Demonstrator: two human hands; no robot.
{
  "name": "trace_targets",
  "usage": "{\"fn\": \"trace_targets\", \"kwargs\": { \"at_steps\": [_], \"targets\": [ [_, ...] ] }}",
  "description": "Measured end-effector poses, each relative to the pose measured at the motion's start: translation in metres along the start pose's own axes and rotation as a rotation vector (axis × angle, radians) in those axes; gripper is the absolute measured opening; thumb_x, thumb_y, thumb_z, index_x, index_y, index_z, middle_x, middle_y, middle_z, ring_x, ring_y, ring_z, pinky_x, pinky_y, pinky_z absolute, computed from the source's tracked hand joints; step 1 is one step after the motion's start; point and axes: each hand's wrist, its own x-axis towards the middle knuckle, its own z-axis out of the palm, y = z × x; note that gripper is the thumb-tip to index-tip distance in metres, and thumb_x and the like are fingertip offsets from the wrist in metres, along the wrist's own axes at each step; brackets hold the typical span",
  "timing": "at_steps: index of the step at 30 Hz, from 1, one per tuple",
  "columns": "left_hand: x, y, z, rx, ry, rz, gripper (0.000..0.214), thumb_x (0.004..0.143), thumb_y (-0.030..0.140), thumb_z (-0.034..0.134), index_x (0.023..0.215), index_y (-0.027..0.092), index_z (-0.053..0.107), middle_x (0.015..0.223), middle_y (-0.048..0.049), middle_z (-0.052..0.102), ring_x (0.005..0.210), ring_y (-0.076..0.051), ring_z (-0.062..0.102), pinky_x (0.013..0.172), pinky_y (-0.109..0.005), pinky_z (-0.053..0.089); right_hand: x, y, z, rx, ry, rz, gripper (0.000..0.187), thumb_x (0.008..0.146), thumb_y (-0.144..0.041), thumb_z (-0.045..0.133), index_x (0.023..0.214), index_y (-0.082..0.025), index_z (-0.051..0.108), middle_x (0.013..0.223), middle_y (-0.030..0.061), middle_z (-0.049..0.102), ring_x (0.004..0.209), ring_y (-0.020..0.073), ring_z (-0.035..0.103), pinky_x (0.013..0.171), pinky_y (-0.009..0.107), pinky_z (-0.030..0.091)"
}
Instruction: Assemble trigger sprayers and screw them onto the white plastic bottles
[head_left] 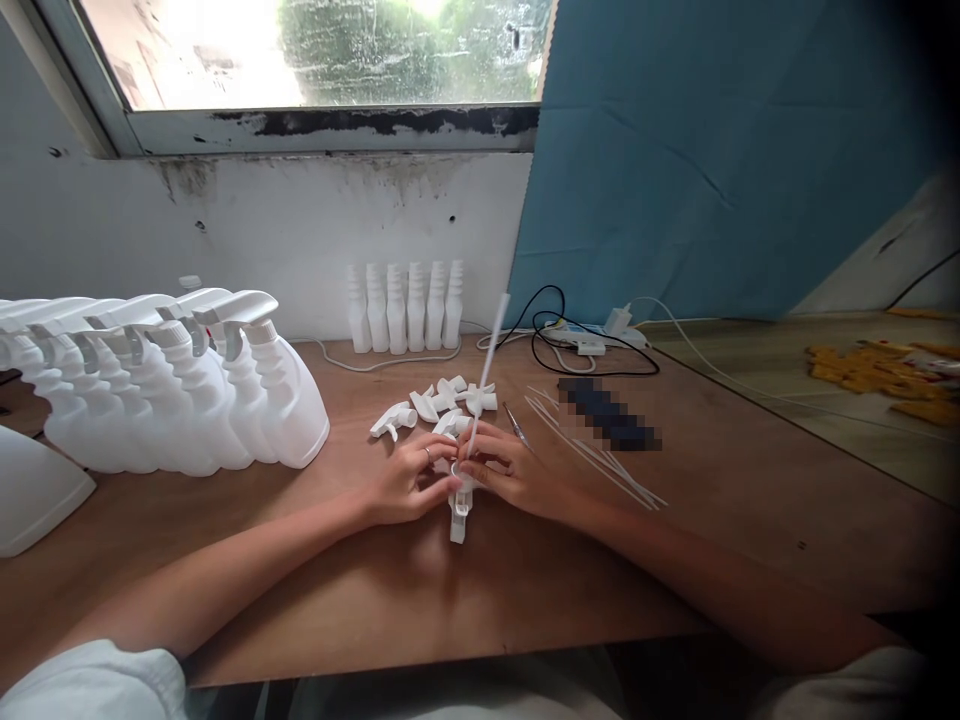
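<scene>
A straight white tube [490, 365] slants up rightward from just above a partly hidden white trigger sprayer [460, 508].

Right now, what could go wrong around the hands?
The leaning white tube rises well above the trigger spray head, so it might bend or slip out of line. The left hand could nudge the loose spray heads just beyond it. The right hand might sweep the thin white tubes beside it.

A bright window [337, 55] (frame [375, 124] peeling) tops a stained wall [300, 220].
</scene>
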Motion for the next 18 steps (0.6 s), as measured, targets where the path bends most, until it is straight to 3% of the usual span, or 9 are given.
{"fn": "trace_targets", "kwargs": {
  "at_steps": [2, 5, 8, 12, 15, 18],
  "targets": [
    [0.008, -0.001, -0.007, 0.022, 0.143, -0.002, 0.028, 0.095, 0.034, 0.047, 0.110, 0.016, 0.062, 0.112, -0.0121, 0.063, 0.105, -0.021, 0.059, 0.091, -0.034, 0.049, -0.001, 0.000, -0.001, 0.055, 0.008, -0.008, 0.022, 0.094, -0.034, 0.055, 0.079, -0.018, 0.059, 0.094, 0.0072, 0.058, 0.091, 0.0186, 0.057, 0.083, 0.033, 0.050],
    [0.044, -0.023, -0.020, 0.099, 0.482, -0.103, 0.019, 0.094, 0.029, 0.047, 0.098, 0.018, 0.061, 0.102, -0.0072, 0.063, 0.095, -0.018, 0.060, 0.087, -0.032, 0.049, -0.004, 0.001, -0.001, 0.114, -0.021, 0.036, 0.022, 0.096, -0.036, 0.052, 0.086, -0.017, 0.060, 0.102, 0.0091, 0.061, 0.098, 0.0188, 0.059, 0.085, 0.032, 0.050],
    [0.096, -0.068, -0.038, 0.198, 0.839, -0.399, 0.016, 0.084, 0.018, 0.059, 0.100, 0.018, 0.059, 0.108, -0.0062, 0.061, 0.094, -0.017, 0.060, 0.082, -0.028, 0.050, -0.008, 0.000, -0.001, 0.112, -0.070, 0.146, 0.026, 0.098, -0.038, 0.048, 0.098, -0.016, 0.062, 0.098, 0.0083, 0.065, 0.090, 0.0167, 0.061, 0.080, 0.029, 0.049],
    [0.147, -0.128, -0.070, 0.272, 1.142, -0.654, 0.041, 0.078, 0.003, 0.053, 0.118, 0.007, 0.047, 0.130, -0.0212, 0.047, 0.121, -0.027, 0.050, 0.104, -0.040, 0.040, -0.011, -0.005, -0.006, 0.041, -0.125, 0.191, 0.033, 0.100, -0.042, 0.041, 0.094, -0.016, 0.061, 0.088, 0.0056, 0.064, 0.076, 0.0138, 0.058, 0.070, 0.026, 0.045],
    [0.154, -0.157, -0.093, 0.335, 1.249, -0.766, 0.049, 0.080, 0.002, 0.047, 0.128, 0.005, 0.039, 0.139, -0.0232, 0.039, 0.134, -0.031, 0.038, 0.112, -0.045, 0.031, -0.011, -0.005, -0.011, -0.096, -0.104, 0.140, 0.033, 0.100, -0.040, 0.038, 0.081, -0.017, 0.053, 0.074, 0.0025, 0.057, 0.068, 0.0126, 0.052, 0.065, 0.025, 0.041],
    [0.147, -0.178, -0.108, 0.373, 1.225, -0.822, 0.059, 0.078, 0.001, 0.050, 0.135, 0.009, 0.036, 0.144, -0.0195, 0.039, 0.138, -0.028, 0.036, 0.115, -0.041, 0.030, -0.011, -0.002, -0.013, -0.226, -0.105, 0.160, 0.022, 0.096, -0.031, 0.042, 0.079, -0.018, 0.047, 0.069, 0.0001, 0.054, 0.061, 0.0114, 0.049, 0.059, 0.023, 0.036]
  ]
}}
